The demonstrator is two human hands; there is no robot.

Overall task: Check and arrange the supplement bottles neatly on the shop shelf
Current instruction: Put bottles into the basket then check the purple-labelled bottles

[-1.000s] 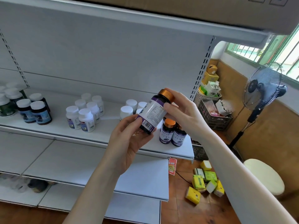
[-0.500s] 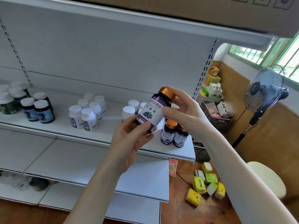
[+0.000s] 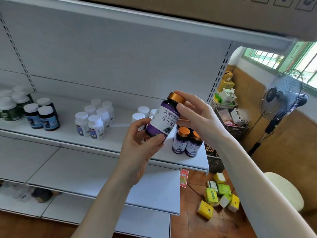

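A dark bottle with a purple-and-white label and an orange cap (image 3: 164,119) is held tilted in front of the white shelf (image 3: 120,143), its label facing me. My left hand (image 3: 142,146) grips its base from below. My right hand (image 3: 197,119) pinches the cap and neck. Two matching orange-capped bottles (image 3: 187,143) stand upright on the shelf's right end, just behind the held bottle. Left of them stand white bottles (image 3: 139,116), a cluster of several white bottles (image 3: 94,121), two dark blue-labelled bottles (image 3: 42,117) and green-labelled ones (image 3: 10,109).
Lower shelves (image 3: 85,172) hold nothing. A cardboard box (image 3: 240,12) sits on the top shelf. Right of the shelf are baskets of goods (image 3: 229,117), a standing fan (image 3: 281,100), a cream stool (image 3: 284,189) and yellow-green packets (image 3: 217,196) on the wooden floor.
The bottle has been turned in my hands from its barcode side to its front label and stands more upright. Both hands keep their hold.
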